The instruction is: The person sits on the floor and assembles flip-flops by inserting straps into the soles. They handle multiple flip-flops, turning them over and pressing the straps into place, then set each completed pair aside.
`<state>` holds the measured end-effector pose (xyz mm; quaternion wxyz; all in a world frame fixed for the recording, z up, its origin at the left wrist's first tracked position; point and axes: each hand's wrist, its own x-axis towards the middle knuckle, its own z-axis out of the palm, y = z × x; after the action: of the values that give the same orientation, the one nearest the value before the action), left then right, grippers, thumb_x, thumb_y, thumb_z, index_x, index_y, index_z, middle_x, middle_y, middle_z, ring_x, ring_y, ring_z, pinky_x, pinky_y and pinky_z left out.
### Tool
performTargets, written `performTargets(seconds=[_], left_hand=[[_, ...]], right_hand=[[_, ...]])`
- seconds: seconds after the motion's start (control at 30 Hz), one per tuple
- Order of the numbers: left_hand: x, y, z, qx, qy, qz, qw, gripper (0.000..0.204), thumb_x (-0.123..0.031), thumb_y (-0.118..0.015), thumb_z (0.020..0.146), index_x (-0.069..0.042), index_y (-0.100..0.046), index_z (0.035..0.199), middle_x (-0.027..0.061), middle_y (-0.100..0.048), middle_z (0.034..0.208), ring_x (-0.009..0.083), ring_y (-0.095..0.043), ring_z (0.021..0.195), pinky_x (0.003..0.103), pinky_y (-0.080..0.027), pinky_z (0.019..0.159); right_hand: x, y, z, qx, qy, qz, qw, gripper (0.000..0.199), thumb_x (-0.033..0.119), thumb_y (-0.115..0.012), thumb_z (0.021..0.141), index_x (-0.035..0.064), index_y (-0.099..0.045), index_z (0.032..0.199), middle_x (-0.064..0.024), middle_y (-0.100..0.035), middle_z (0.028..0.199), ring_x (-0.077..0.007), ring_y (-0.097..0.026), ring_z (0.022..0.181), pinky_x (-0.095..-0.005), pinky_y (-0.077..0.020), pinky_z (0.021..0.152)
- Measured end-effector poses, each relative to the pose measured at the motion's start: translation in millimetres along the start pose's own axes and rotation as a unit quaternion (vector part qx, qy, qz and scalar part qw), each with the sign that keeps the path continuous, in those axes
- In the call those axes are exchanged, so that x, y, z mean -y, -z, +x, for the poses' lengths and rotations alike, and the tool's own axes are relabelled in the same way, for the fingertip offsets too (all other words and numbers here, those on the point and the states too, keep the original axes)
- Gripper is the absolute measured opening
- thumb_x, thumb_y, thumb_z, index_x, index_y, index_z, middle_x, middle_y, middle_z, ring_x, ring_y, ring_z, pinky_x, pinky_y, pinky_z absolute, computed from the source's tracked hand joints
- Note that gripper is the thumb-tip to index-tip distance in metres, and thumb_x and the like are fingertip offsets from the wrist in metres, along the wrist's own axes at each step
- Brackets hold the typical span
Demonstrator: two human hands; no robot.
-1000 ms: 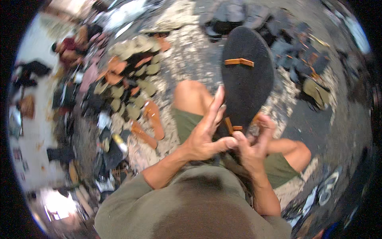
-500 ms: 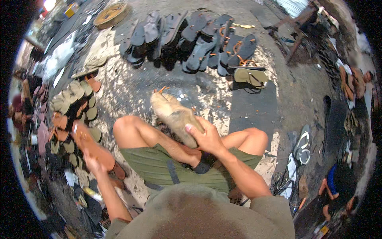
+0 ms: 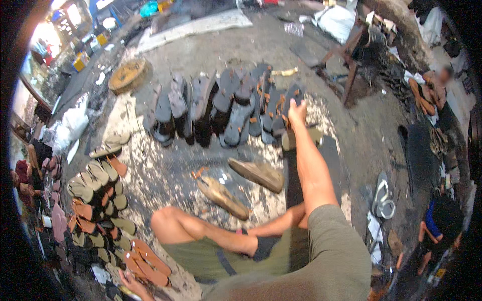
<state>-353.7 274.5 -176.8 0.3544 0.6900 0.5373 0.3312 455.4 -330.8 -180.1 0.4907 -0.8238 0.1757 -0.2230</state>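
My right arm is stretched out to the far row of dark sandals [image 3: 233,125]. At the row's right end my right hand [image 3: 297,114] is closed on a dark sandal [image 3: 292,93], thumb up. Low at the left, my left hand [image 3: 133,286] has its fingers apart and holds nothing that I can see. Just beside it lies a pair of brown sandals [image 3: 145,263]. Two foot-shaped shoe lasts rest on the ground before my crossed legs: a tan last [image 3: 223,196] with orange straps at its tip, and a browner last [image 3: 257,174].
Several olive and brown sandals [image 3: 95,183] are lined up at my left. Under my right arm are an olive sandal [image 3: 309,138] and a dark sheet [image 3: 326,160]. A round wooden block [image 3: 129,76] stands far left. White flip-flops [image 3: 383,198] lie right; people sit at the far right.
My right hand has let go of the shoe last and reached forward to the dark sandals. The left hand has released the brown sandal and drawn back. The view has tilted up.
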Motion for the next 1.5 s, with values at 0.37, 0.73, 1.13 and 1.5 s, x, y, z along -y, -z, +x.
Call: performTargets(seconds=[0.37,0.73,1.13,1.5], left_hand=[[-191,-85,-15,0.081,0.029,-0.181,0.980,0.047,-0.029,-0.057,0.108,-0.007,-0.050,0.149,0.0091,-0.054,0.147,0.0210,-0.057,0.131,0.037,-0.049,0.101],[-289,-132,-59,0.152,-0.047,-0.225,0.961,0.044,-0.027,-0.056,0.108,-0.003,-0.052,0.145,0.0097,-0.057,0.144,0.0217,-0.060,0.125,0.033,-0.051,0.098],[-416,-241,-160,0.489,-0.189,-0.245,0.815,0.051,-0.009,-0.064,0.101,-0.003,-0.050,0.149,0.0137,-0.056,0.144,0.0236,-0.063,0.124,0.036,-0.052,0.102],[-336,-235,-219,0.585,-0.205,-0.169,0.766,0.023,-0.010,-0.072,0.096,-0.008,-0.073,0.118,0.0069,-0.068,0.112,0.0186,-0.063,0.108,0.031,-0.053,0.087]], right_hand=[[40,-39,2,0.154,-0.125,-0.229,0.953,0.119,0.050,-0.086,0.075,0.0016,-0.020,0.161,-0.0310,-0.047,0.151,-0.0429,-0.050,0.139,-0.0492,-0.0395,0.117],[133,29,-87,0.074,0.201,0.287,0.934,0.036,0.027,-0.064,0.104,-0.0030,-0.060,0.123,-0.0118,-0.068,0.107,-0.0195,-0.063,0.099,-0.0349,-0.0502,0.089],[185,153,-206,0.264,0.089,0.279,0.919,0.034,0.025,-0.056,0.109,0.0007,-0.052,0.133,-0.0104,-0.064,0.120,-0.0158,-0.062,0.107,-0.0349,-0.0513,0.096],[134,204,-369,0.562,-0.215,0.327,0.729,0.053,0.037,-0.074,0.098,0.0001,-0.054,0.131,-0.0064,-0.067,0.113,-0.0119,-0.062,0.103,-0.0295,-0.0520,0.089]])
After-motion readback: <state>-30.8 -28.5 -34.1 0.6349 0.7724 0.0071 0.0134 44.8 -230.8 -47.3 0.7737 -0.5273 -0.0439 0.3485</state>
